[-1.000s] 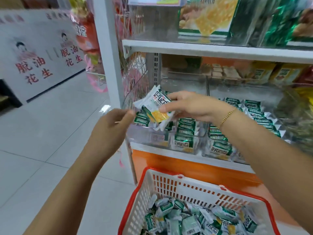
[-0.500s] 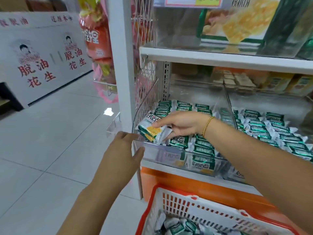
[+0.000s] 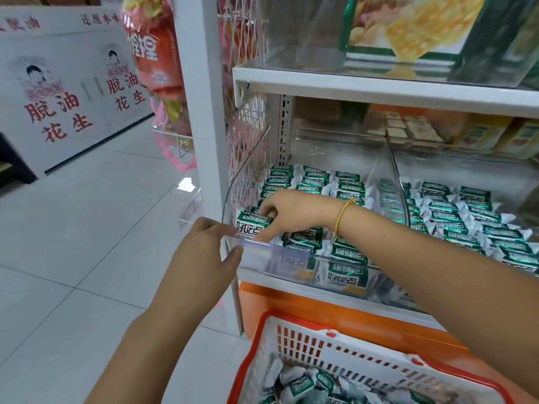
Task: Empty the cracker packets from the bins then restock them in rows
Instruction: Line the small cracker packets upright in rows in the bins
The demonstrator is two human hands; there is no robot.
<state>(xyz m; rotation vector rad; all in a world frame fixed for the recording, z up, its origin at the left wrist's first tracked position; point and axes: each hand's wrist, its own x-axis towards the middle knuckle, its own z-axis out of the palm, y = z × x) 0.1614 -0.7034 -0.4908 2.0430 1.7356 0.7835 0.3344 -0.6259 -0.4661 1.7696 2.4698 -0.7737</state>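
The right grip (image 3: 291,212) pinches a packet (image 3: 250,227) at the front left corner of the bin (image 3: 291,258), its fingertips hidden behind the wrapper — whether the packet rests on the rows cannot be told. The left grip (image 3: 204,252) holds that corner's rim, its fingertips hidden by its own knuckles. The front row shows only smeared through the clear wall. The basket (image 3: 335,354) is cut off by the bottom edge, its contents blurred; the boxes (image 3: 408,30) on the top shelf are cropped too.

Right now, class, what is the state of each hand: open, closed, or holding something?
Left hand: grips the front rim of the clear bin at its left corner.
Right hand: pinches a cracker packet low inside that bin.
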